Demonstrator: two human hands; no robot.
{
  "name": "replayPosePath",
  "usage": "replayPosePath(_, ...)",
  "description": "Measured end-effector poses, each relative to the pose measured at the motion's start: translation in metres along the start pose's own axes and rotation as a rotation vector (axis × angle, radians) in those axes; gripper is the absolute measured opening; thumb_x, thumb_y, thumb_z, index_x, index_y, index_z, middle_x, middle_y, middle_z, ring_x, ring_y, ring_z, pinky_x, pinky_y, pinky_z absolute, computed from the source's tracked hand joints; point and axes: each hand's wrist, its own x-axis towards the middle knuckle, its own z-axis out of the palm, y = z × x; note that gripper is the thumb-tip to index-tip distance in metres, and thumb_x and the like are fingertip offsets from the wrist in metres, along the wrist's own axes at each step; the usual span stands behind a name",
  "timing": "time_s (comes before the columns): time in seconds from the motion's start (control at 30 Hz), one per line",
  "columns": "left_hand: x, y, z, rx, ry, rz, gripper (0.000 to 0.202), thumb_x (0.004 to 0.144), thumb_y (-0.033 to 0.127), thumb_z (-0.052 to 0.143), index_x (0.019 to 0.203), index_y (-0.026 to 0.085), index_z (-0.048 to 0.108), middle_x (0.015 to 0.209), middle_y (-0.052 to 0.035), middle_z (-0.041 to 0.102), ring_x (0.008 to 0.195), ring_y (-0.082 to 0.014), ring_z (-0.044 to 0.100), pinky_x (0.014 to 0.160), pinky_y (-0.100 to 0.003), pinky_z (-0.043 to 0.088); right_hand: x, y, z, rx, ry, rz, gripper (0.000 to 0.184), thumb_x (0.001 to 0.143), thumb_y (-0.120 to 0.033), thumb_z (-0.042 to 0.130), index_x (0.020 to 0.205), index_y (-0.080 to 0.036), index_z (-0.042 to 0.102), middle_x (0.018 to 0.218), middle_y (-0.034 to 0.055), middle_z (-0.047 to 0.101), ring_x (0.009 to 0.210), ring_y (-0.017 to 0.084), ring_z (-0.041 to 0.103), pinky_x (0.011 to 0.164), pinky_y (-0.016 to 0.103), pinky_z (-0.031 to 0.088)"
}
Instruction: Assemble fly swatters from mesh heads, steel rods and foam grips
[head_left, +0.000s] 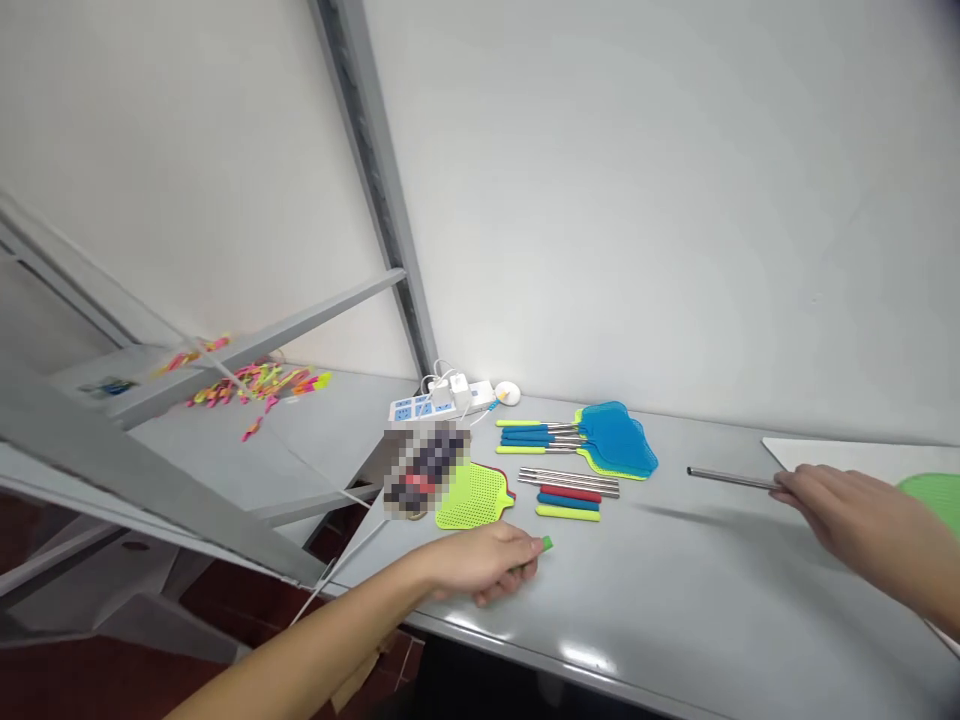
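Observation:
My left hand [491, 562] is closed around a green handle grip [547, 544], with only its end showing past the fingers. My right hand [862, 525] pinches a thin metal rod [731, 478] that points left above the table. Behind that hand a green swatter head [934, 500] shows at the right edge; whether it joins the rod is hidden. Just beyond my left hand lies a yellow-green swatter head [472, 500], with a red one mostly under it. Nearby are metal rods [570, 482] and red, blue and yellow-green handle grips [568, 502].
Several fly swatters with blue heads [616, 440] lie stacked at the back. A power strip [409, 410] with plugged-in chargers stands by the grey metal frame [405, 270]. Beyond the frame is a pile of colourful small items [259, 382]. A white board [817, 452] lies at right.

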Motion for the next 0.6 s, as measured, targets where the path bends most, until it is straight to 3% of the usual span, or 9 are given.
replayPosePath(0.07, 0.006, 0.0, 0.014, 0.083, 0.092, 0.019, 0.05, 0.104, 0.041, 0.014, 0.095, 0.02, 0.058, 0.079, -0.002, 0.057, 0.07, -0.0156, 0.058, 0.067, -0.028, 0.049, -0.002, -0.016, 0.009, -0.008, 0.003, 0.042, 0.029, 0.102, -0.031, 0.031, 0.096, -0.022, 0.058, 0.072, 0.0048, 0.056, 0.067, 0.02, 0.052, 0.062, 0.032, 0.033)
replayPosePath(0.17, 0.028, 0.008, 0.04, 0.274, 0.229, 0.053, 0.03, 0.102, 0.025, 0.031, 0.102, 0.018, 0.061, 0.103, -0.0102, 0.061, 0.098, -0.0235, 0.057, 0.088, -0.038, 0.044, -0.008, -0.046, 0.032, -0.005, -0.032, 0.039, 0.028, 0.102, -0.03, 0.034, 0.1, -0.021, 0.06, 0.074, 0.005, 0.057, 0.068, 0.02, 0.052, 0.063, 0.033, 0.033)
replayPosePath(0.27, 0.05, 0.01, 0.054, 0.456, 0.329, 0.072, 0.024, 0.098, 0.016, 0.039, 0.104, 0.017, 0.062, 0.099, -0.0117, 0.06, 0.098, -0.0276, 0.054, 0.084, -0.041, 0.043, -0.022, -0.053, 0.052, -0.02, -0.104, -0.024, 0.024, 0.101, -0.022, 0.037, 0.101, -0.021, 0.061, 0.074, 0.0038, 0.058, 0.068, 0.019, 0.051, 0.064, 0.033, 0.033)
replayPosePath(0.37, 0.063, 0.005, 0.054, 0.58, 0.425, 0.087, 0.026, 0.097, 0.014, 0.041, 0.113, 0.021, 0.061, 0.097, -0.0097, 0.06, 0.095, -0.0273, 0.054, 0.079, -0.039, 0.043, -0.042, -0.043, 0.065, -0.056, -0.151, -0.039, 0.021, 0.1, -0.018, 0.042, 0.104, -0.02, 0.062, 0.077, 0.0032, 0.059, 0.068, 0.019, 0.051, 0.065, 0.034, 0.033)
replayPosePath(0.47, 0.071, -0.003, 0.048, 0.642, 0.515, 0.088, 0.022, 0.099, 0.02, 0.045, 0.115, 0.023, 0.061, 0.1, -0.0081, 0.061, 0.094, -0.0261, 0.054, 0.076, -0.038, 0.041, -0.057, -0.035, 0.075, -0.069, -0.125, 0.036, 0.021, 0.098, -0.017, 0.045, 0.112, -0.018, 0.061, 0.086, 0.006, 0.063, 0.076, 0.021, 0.053, 0.071, 0.035, 0.037)
replayPosePath(0.6, 0.077, -0.014, 0.044, 0.644, 0.613, 0.082, 0.012, 0.096, 0.025, 0.053, 0.102, 0.022, 0.064, 0.103, -0.0071, 0.061, 0.091, -0.0243, 0.054, 0.073, -0.037, 0.039, -0.064, -0.036, 0.084, 0.001, -0.041, 0.092, 0.03, 0.096, -0.009, 0.044, 0.12, -0.018, 0.059, 0.095, 0.0085, 0.064, 0.084, 0.022, 0.054, 0.08, 0.037, 0.04)
